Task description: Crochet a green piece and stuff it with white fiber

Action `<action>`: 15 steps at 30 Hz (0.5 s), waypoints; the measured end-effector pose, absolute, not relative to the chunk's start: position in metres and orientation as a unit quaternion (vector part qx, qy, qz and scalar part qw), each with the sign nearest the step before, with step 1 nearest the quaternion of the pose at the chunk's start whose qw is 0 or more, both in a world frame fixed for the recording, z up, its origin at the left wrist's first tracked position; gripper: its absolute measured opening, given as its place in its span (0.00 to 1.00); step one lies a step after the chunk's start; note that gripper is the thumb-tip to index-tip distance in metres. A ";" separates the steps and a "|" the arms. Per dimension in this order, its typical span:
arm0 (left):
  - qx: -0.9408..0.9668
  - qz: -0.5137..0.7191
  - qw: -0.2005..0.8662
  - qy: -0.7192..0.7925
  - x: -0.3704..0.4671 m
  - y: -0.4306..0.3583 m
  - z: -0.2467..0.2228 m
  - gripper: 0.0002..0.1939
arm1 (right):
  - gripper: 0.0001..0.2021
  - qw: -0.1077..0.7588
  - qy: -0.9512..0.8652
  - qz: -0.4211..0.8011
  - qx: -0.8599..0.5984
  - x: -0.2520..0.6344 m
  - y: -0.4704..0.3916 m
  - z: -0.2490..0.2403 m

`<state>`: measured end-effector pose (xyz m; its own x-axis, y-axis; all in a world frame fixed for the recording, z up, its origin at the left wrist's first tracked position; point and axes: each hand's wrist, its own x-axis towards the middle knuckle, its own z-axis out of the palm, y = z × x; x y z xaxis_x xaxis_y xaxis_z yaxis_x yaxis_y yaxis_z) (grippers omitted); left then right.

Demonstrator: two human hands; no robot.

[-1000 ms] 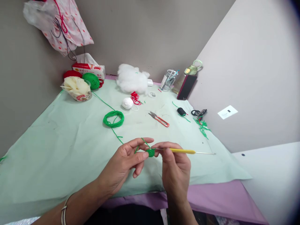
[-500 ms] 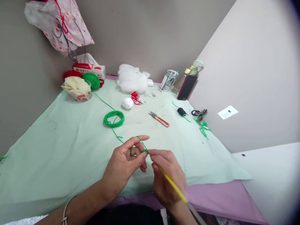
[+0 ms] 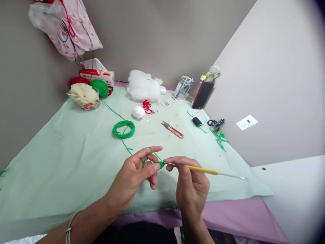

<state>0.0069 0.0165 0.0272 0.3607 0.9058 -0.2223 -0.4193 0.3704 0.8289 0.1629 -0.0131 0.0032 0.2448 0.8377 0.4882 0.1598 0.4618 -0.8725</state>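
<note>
Here we are above the pale green cloth (image 3: 83,152), and the left hand (image 3: 135,174) has a small green crochet piece (image 3: 160,165) pinched between thumb and fingers, index finger stretched out over it, the other fingers curled beneath. A strand of green yarn (image 3: 155,154) runs over that index finger and slants down to the piece, taut and straight. In from the other side comes the right hand (image 3: 192,184), fingers closed in a pen-like grip on a crochet hook (image 3: 203,169), its yellow handle sticking out past the knuckles, a thin metal end beyond. The near tip is right at the edge of the green piece, the two hands almost meeting there, though whether it sits inside a stitch is too small to tell. So the piece is up above the cloth, front and centre! Beyond the left hand lies a loose ring of green yarn (image 3: 115,131), with orange-handled snips (image 3: 175,131) off to its right, and farther back a white yarn ball (image 3: 138,112) nestles beside tangled red yarn (image 3: 147,107), a heap of white stuffing (image 3: 143,86) just behind.
</note>
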 end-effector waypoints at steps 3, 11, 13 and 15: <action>0.344 0.445 0.746 0.356 0.005 0.016 0.028 0.20 | 0.12 0.663 -0.525 0.308 -0.436 0.163 -0.012 0.000; 0.401 0.455 0.711 0.357 0.004 0.018 0.022 0.18 | 0.11 0.614 -0.614 0.231 -0.439 0.166 -0.014 0.009; 0.416 0.456 0.696 0.366 0.005 0.018 0.021 0.17 | 0.12 0.598 -0.648 0.193 -0.430 0.167 -0.015 0.010; 0.423 0.459 0.680 0.383 0.006 0.016 0.022 0.16 | 0.13 0.580 -0.687 0.144 -0.414 0.166 -0.017 0.009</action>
